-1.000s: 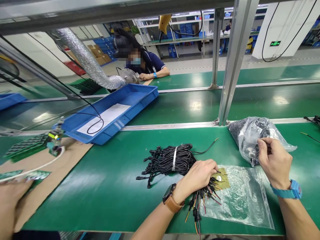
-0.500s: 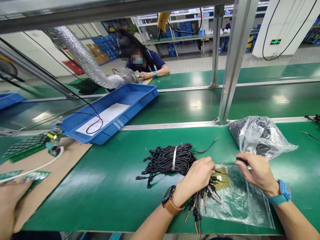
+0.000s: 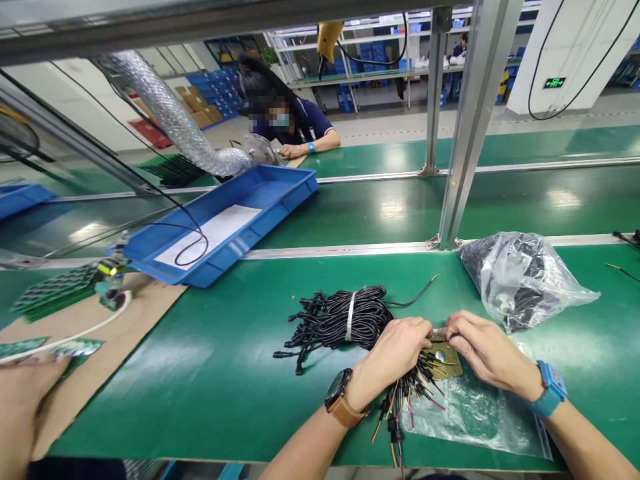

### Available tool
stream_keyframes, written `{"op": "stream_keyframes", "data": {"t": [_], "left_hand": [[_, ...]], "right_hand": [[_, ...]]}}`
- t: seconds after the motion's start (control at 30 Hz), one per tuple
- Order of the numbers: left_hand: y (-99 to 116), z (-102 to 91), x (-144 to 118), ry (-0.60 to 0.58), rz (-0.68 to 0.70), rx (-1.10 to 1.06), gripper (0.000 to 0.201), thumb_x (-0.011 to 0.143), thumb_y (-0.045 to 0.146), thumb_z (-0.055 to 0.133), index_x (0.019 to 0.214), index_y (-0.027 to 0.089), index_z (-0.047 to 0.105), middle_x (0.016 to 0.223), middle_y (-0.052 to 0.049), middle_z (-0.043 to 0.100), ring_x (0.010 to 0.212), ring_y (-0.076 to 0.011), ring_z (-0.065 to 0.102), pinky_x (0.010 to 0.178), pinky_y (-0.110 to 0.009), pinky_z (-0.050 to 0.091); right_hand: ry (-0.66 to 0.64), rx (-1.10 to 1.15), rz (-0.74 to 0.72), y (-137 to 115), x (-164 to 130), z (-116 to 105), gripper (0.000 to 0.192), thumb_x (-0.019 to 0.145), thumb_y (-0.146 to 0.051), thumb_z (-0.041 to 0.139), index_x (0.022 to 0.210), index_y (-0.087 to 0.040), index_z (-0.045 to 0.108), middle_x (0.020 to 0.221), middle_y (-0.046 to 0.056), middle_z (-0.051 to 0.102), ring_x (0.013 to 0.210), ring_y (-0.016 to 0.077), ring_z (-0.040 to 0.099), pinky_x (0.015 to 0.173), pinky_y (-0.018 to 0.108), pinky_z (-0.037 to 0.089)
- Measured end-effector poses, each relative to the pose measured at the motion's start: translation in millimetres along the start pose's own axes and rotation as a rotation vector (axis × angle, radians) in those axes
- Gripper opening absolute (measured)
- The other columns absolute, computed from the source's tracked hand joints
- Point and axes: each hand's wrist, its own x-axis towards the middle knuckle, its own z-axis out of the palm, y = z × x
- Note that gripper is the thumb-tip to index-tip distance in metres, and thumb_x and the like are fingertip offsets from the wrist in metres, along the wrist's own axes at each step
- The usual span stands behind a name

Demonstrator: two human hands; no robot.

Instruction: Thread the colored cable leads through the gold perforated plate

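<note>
A bundle of black cables, bound by a white band, lies on the green bench. Several cable ends with stripped red, yellow and black wires fan out toward me. Wearing a watch, my left hand is closed in a pinch on a black cable end beside the bundle. Fingertip to fingertip with it, my right hand, with a blue wristband, is closed on a small black piece, mostly hidden by the fingers. Beneath them are a brownish plate with a round shiny spot and a flat clear plastic bag.
A clear bag of black parts sits behind my right hand. Far left are a blue tray, cardboard, green circuit boards and another person's hand. A metal post rises behind; a person works opposite.
My right hand has moved left with the small black piece and now meets my left hand at the cable end. The left hand has hardly moved.
</note>
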Motion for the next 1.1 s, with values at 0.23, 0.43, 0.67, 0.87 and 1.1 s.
{"op": "stream_keyframes", "data": {"t": [0.23, 0.43, 0.67, 0.87, 1.1], "left_hand": [[1.1, 1.1, 1.6, -0.010, 0.019, 0.036, 0.024, 0.097, 0.005, 0.050, 0.078, 0.018, 0.058, 0.077, 0.000, 0.066, 0.073, -0.0161, 0.063, 0.067, -0.028, 0.042], [2.1, 2.6, 2.5, -0.037, -0.006, 0.073, 0.022, 0.097, 0.005, 0.050, 0.082, 0.018, 0.061, 0.079, -0.001, 0.069, 0.074, -0.0170, 0.064, 0.067, -0.028, 0.042], [2.4, 5.3, 2.7, -0.002, 0.005, 0.097, 0.021, 0.099, 0.010, 0.052, 0.079, 0.018, 0.055, 0.077, 0.000, 0.063, 0.074, -0.0173, 0.060, 0.067, -0.029, 0.040], [3.8, 6.7, 0.6, 0.008, -0.006, 0.135, 0.016, 0.098, 0.012, 0.054, 0.084, 0.019, 0.052, 0.086, -0.002, 0.060, 0.082, -0.0194, 0.058, 0.071, -0.031, 0.041], [4.8, 6.6, -0.2, 0.011, -0.009, 0.148, 0.014, 0.098, 0.012, 0.053, 0.087, 0.020, 0.050, 0.088, -0.002, 0.058, 0.083, -0.0196, 0.056, 0.071, -0.032, 0.041]], "right_hand": [[-0.056, -0.073, 0.009, 0.8, -0.1, 3.0, 0.023, 0.109, -0.027, 0.037, 0.098, -0.020, 0.057, 0.101, 0.010, 0.062, 0.095, 0.0245, 0.061, 0.084, 0.040, 0.052], [0.014, -0.041, -0.019, 2.1, -0.6, 1.2, 0.026, 0.109, -0.026, 0.036, 0.098, -0.020, 0.059, 0.098, 0.009, 0.065, 0.095, 0.0244, 0.063, 0.083, 0.039, 0.053], [0.031, -0.074, -0.019, 2.7, 1.5, 3.4, 0.029, 0.109, -0.027, 0.035, 0.099, -0.020, 0.062, 0.101, 0.011, 0.065, 0.093, 0.0233, 0.062, 0.084, 0.039, 0.053], [0.008, -0.088, -0.012, 1.3, 2.5, 2.6, 0.035, 0.110, -0.032, 0.034, 0.091, -0.020, 0.060, 0.085, 0.007, 0.063, 0.079, 0.0211, 0.060, 0.076, 0.036, 0.052], [-0.053, -0.065, 0.030, 1.2, 2.2, 5.8, 0.033, 0.110, -0.032, 0.033, 0.089, -0.020, 0.055, 0.082, 0.005, 0.059, 0.075, 0.0204, 0.054, 0.074, 0.035, 0.046]]}}
